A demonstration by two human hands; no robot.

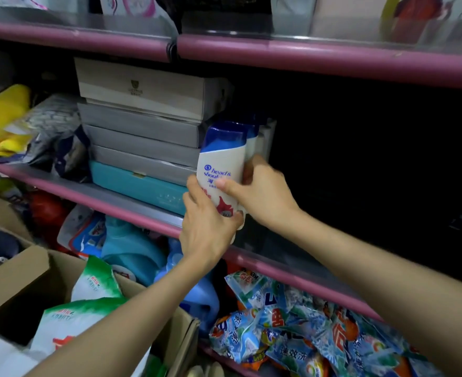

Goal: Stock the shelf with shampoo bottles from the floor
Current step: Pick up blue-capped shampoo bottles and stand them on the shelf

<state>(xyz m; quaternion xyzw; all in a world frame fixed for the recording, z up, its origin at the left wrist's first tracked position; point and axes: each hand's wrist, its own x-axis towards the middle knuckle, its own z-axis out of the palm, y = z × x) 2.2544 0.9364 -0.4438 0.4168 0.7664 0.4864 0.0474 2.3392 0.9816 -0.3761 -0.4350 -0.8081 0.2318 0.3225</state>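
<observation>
Fingers (197, 191) of left hand (206, 229): wrapped round the base of the shampoo bottle (221, 170), bearing its weight from below. Fingers of right hand (262, 191): closed on the bottle's far side, thumb across the label, apparently to steady it upright. Bottle: upright at the pink shelf edge (131, 210), touching the stacked boxes (142, 126); probably being slid in. Behind it: further bottles (259, 131), seemingly a row begun. Beyond: dark, nothing discernible.
</observation>
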